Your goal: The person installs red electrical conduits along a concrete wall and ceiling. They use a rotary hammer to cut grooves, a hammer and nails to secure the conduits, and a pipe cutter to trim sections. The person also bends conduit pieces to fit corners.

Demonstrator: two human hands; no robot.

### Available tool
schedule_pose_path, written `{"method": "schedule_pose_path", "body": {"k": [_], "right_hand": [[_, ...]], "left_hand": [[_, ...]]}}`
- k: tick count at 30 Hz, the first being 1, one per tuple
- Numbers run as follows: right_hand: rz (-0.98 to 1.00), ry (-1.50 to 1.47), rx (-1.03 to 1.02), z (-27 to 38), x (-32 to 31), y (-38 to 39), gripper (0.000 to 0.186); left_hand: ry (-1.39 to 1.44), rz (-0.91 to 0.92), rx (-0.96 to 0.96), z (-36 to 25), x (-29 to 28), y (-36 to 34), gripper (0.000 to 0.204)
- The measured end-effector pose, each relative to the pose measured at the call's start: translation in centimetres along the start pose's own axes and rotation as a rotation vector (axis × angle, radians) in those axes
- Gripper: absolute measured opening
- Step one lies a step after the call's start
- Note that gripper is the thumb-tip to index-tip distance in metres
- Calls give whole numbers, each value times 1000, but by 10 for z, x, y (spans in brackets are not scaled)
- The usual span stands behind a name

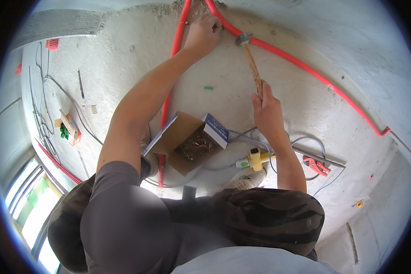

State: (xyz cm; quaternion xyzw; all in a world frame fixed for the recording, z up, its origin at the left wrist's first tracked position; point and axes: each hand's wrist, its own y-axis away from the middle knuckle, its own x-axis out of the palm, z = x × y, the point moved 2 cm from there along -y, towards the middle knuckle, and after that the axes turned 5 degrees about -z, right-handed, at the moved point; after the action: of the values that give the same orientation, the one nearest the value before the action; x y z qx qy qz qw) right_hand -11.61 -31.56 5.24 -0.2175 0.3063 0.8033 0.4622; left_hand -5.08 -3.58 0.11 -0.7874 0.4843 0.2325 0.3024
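Observation:
My right hand (268, 112) is closed around the wooden handle of a hammer (253, 66). Its metal head lies over or just above a red conduit pipe (301, 66) that runs across the floor to the right. Stretched far forward, my left hand (204, 34) has its fingers curled in a pinch beside the bend of that pipe; what they hold, if anything, is too small to make out. A second red conduit pipe (177, 43) passes beneath my left wrist and runs back toward my feet.
An open cardboard box (178, 132) with small loose fasteners stands before my knees. Nearby are a yellow power tool (256, 160) with a cable, a red pipe cutter (316, 166) and a tape measure (359, 204). A smaller box (68, 128) with green pieces and grey cables (43, 125) lie left.

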Motion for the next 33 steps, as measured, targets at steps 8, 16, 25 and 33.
{"method": "schedule_pose_path", "body": {"k": [8, 16, 25, 33], "right_hand": [[40, -88, 24, 5, -6, -4, 44], [-7, -52, -235, 15, -9, -24, 47], [0, -5, -233, 25, -8, -35, 45], [-37, -134, -74, 22, -22, -12, 45]], "left_hand": [[-35, -120, 229, 3, 11, 6, 15], [83, -40, -47, 1, 4, 1, 29], [88, -80, 3, 2, 6, 2, 22], [55, -83, -212, -2, -12, 8, 3]]}}
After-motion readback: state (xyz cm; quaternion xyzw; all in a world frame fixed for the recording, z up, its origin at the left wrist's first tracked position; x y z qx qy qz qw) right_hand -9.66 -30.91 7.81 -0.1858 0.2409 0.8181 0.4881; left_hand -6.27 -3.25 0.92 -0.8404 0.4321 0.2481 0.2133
